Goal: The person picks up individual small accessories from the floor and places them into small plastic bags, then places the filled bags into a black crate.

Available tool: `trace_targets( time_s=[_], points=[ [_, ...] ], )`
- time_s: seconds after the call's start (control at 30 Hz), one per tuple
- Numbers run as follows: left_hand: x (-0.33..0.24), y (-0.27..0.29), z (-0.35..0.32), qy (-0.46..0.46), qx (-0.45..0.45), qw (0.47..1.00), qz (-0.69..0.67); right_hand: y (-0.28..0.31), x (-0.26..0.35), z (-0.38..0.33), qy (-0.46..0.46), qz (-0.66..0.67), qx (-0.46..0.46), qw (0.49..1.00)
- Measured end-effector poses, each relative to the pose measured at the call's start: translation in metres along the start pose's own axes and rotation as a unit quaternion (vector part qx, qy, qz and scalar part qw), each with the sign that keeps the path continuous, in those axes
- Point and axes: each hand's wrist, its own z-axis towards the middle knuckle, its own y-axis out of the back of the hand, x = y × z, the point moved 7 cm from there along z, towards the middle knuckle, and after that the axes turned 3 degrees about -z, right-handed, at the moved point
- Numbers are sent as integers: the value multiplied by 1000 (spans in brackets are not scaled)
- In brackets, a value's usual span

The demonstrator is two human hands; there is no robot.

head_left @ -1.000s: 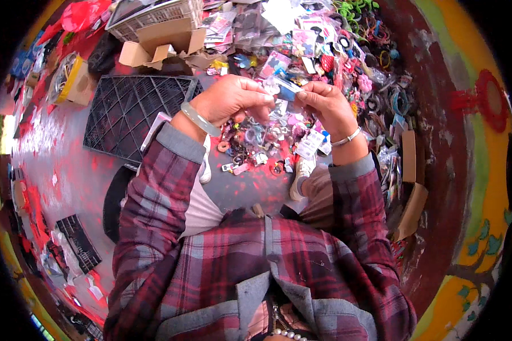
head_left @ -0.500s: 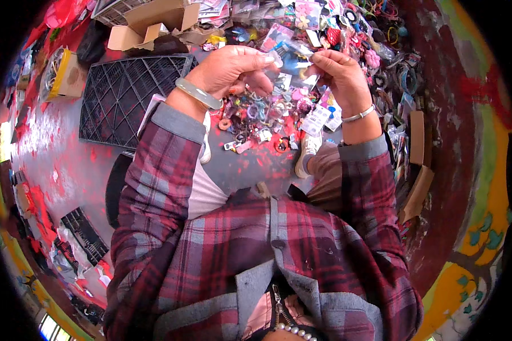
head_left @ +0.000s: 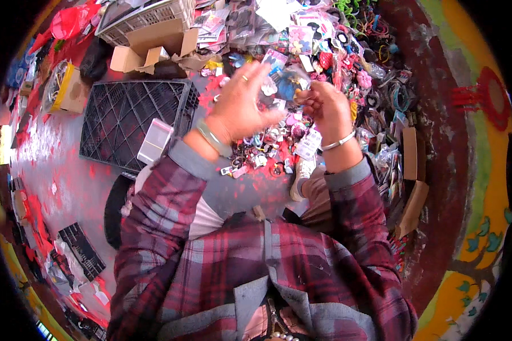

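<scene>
My left hand (head_left: 242,108) is raised over the near left side of a heap of hair accessories and trinkets (head_left: 264,150). Its fingers and thumb are spread with nothing held, and motion blurs the fingertips. Opposite it, my right hand (head_left: 329,111) is closed, thumb and fingers pinched together. What they pinch is too smeared to make out. Just past those fingertips is a blurred blue thing (head_left: 287,85), and I cannot tell whether it is held or lies on the heap. Below my right wrist lies a white packaged card (head_left: 308,145).
A black plastic crate (head_left: 125,122) lies at left, a clear packet (head_left: 155,141) on its near corner. Behind it are an open cardboard box (head_left: 153,42) and a grey slatted crate (head_left: 148,23). Bagged goods (head_left: 247,25) fill the back. Cardboard flaps (head_left: 413,153) border the right.
Both hands were pinching a clear plastic bag between them. My left hand has let go, opened and drawn toward me; my right hand stays pinched. The view has shifted slightly.
</scene>
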Motion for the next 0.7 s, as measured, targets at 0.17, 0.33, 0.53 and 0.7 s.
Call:
trace_targets(
  time_s=[0.17, 0.33, 0.53, 0.7],
  points=[
    [-16, -37, -8, -56, 31, 997, -32, -21, -16, -6, -29, -13, 22, 999],
    [17, -65, -6, 91, 79, 959, -258, -29, -7, -10, 13, -40, 44, 998],
    [12, -49, -10, 325, 167, 688, -627, 2, 56, -5, 176, -154, 25, 972],
    [3, -40, -13, 298, 224, 675, -637, -23, 26, -13, 33, -198, 208, 957]
  ],
)
